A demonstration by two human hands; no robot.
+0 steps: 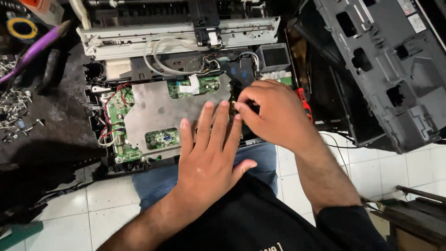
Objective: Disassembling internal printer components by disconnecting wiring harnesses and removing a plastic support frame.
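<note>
An opened printer chassis rests on my lap, showing a grey metal shield plate, green circuit boards with red and white wires, and white tubes. My left hand lies flat, fingers spread, on the plate's near right edge. My right hand is curled at the chassis's right side, fingertips pinched together on something small that I cannot make out. A red-handled tool shows just behind that hand.
A grey plastic printer cover leans at the right. Several loose screws lie on a dark mat at the left, beside a purple-handled tool and a yellow tape roll. White floor tiles lie below.
</note>
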